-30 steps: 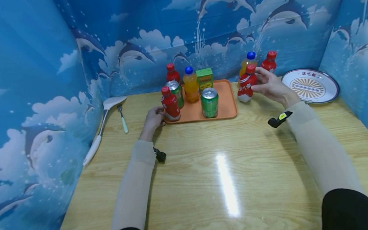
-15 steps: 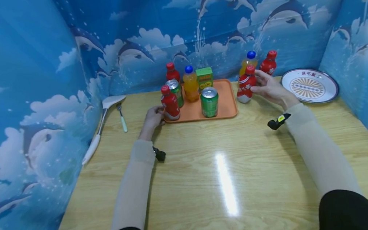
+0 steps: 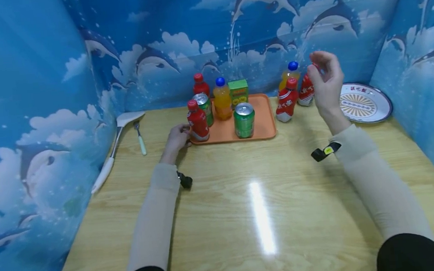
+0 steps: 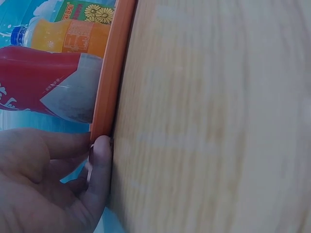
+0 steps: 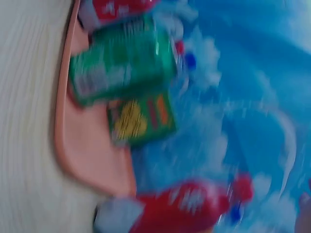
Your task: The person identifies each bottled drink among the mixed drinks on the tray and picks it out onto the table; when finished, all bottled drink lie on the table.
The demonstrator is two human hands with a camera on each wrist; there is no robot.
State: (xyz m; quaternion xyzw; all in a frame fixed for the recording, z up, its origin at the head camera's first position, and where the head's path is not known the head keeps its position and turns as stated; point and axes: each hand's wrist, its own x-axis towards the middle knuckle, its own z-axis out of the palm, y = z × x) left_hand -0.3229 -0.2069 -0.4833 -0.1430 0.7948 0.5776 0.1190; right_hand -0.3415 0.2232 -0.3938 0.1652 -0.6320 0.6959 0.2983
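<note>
In the head view my left hand (image 3: 178, 136) is at the front left corner of an orange tray (image 3: 265, 133); in the left wrist view its thumb and finger pinch the rim. A red bottle (image 3: 198, 122) stands beside it on the tray. My right hand (image 3: 329, 85) is raised, fingers curved with a gap to the thumb, in front of a red bottle (image 3: 306, 91) whose cap it partly covers; contact cannot be made out. Left of it, a second red bottle (image 3: 286, 102) stands on the table, apart from the hand. The right wrist view is blurred.
The tray also bears green cans (image 3: 244, 121), an orange drink bottle (image 3: 222, 100), a green box (image 3: 238, 92) and another red bottle (image 3: 200, 85). A blue-capped bottle (image 3: 289, 75) stands behind at right, near a plate (image 3: 365, 103). A spatula (image 3: 115, 148) and fork (image 3: 140, 140) lie left.
My right hand has let go of the front red bottle on the right and moved up and right to the bottle behind. The left hand stays at the tray's corner.
</note>
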